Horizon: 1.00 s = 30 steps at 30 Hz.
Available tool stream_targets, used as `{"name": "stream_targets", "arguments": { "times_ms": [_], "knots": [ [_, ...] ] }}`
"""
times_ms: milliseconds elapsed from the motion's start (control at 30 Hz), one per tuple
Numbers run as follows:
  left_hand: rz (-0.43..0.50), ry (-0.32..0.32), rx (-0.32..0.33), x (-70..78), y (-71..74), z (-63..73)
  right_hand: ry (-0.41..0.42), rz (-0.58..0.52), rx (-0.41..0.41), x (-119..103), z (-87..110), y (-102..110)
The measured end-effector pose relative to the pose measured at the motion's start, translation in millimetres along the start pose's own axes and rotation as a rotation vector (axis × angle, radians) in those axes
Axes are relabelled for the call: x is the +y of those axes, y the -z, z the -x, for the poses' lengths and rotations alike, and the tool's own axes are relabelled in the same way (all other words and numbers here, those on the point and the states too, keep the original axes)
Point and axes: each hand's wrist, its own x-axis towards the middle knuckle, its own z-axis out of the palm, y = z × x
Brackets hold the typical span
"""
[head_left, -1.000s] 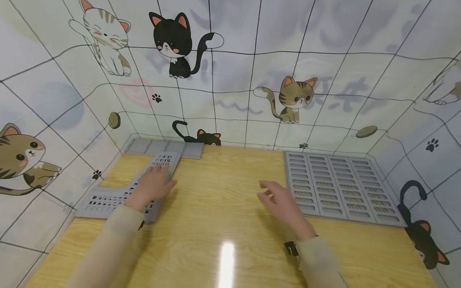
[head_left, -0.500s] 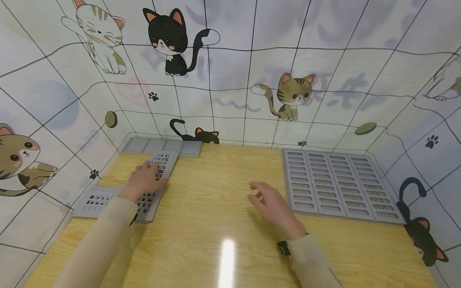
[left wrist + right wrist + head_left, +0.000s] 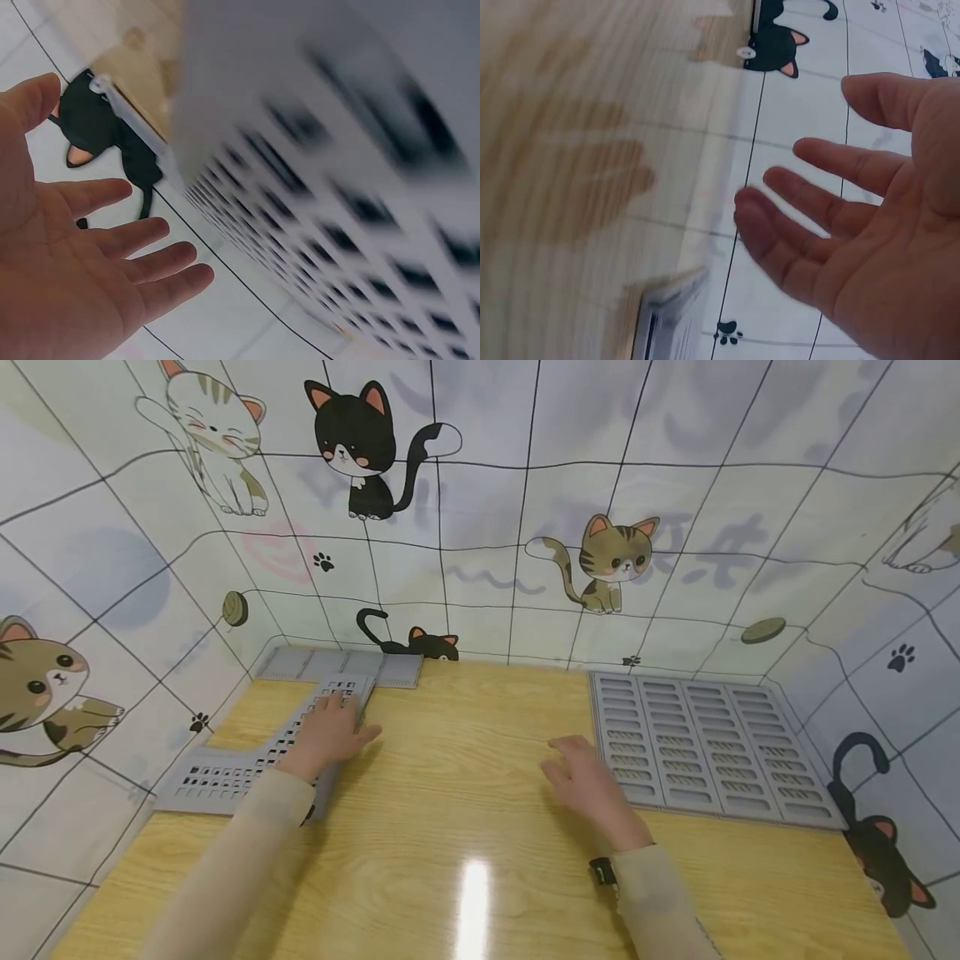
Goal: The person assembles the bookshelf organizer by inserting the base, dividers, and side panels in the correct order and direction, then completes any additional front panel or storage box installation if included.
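Cat-print walls ring the bench [image 3: 465,777]; left hand [image 3: 330,737] lies flat, fingers spread, on the perforated panel [image 3: 225,772]. Right hand [image 3: 588,783] hovers relaxed and empty; sliding works best with even, flat pressure

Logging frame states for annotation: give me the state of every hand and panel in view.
left hand: open, over the perforated panel
right hand: open, holds nothing
perforated panel: flat on table
slotted panel: flat, untouched
back panel: flat by the wall
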Motion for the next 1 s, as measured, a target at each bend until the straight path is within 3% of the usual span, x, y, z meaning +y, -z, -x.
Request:
{"name": "stream_targets", "arguments": {
  "times_ms": [133,233,333,533,767,1000],
  "knots": [
    [0.017,-0.022,0.002,23.4,-7.6,-7.9,-0.107,0.144,0.035,12.8,0.6,10.7],
    [0.026,-0.046,0.008,44.3,-12.5,-12.3,-0.228,0.211,0.007,21.2,1.5,17.7],
    [0.040,-0.071,0.011,67.0,-15.6,-14.4,-0.297,0.218,-0.030,27.9,2.1,20.8],
    [0.058,-0.155,-0.018,120.1,-22.5,-18.9,-0.311,0.192,-0.019,37.5,4.5,25.3],
    [0.072,-0.280,-0.037,180.8,-40.3,-22.7,-0.254,0.142,0.020,47.7,6.3,31.0],
    [0.143,-0.333,-0.091,227.0,-55.2,-19.4,-0.272,0.036,0.074,52.3,7.2,32.9]
  ]
}}
